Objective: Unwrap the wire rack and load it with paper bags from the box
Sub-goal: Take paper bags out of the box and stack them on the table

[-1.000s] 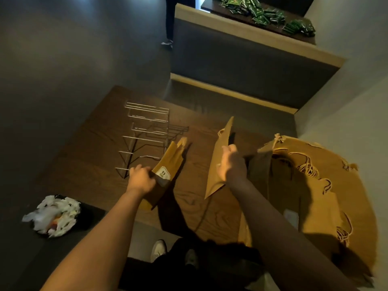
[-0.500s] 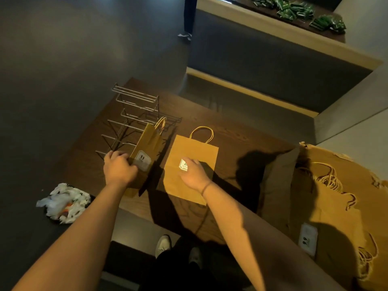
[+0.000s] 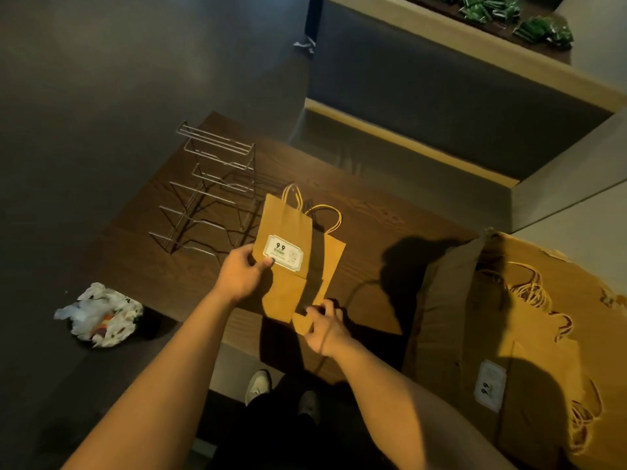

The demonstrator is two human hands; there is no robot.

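We pinch light, floppy paper bags, left hand mid-edge, right hand at the bottom fold, mid-frame.

We see our two forearms bare from wrist to where they leave the view, with no sleeves showing. The left hand wears no glove, ring or watch that we can make out. On the wrist of the right hand a thin dark band or cord seems to circle it, though shadow blurs it. Below, we wear dark trousers and light-coloured shoes, one plainly lit, the other dimmer in shadow.
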